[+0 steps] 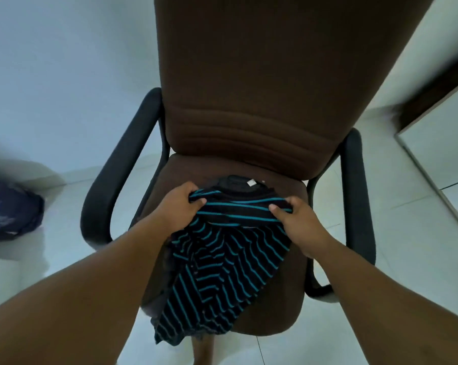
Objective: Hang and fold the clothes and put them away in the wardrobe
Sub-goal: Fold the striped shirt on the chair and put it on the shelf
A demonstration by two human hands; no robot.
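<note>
Head view: left hand (181, 204) and right hand (297, 219) pinch the striped shirt (222, 262); better lift evenly, keeping shoulders level.

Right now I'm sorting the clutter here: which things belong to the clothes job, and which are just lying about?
Job: striped shirt, gripped by left hand and right hand; dark garment beneath it.
Lying about: brown office chair holding them; dark bag on floor.

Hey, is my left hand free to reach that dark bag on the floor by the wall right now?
Probably not yet. The left hand grips the striped shirt over the chair, as does the right hand. The bag lies well off to the left, with nothing between.
</note>
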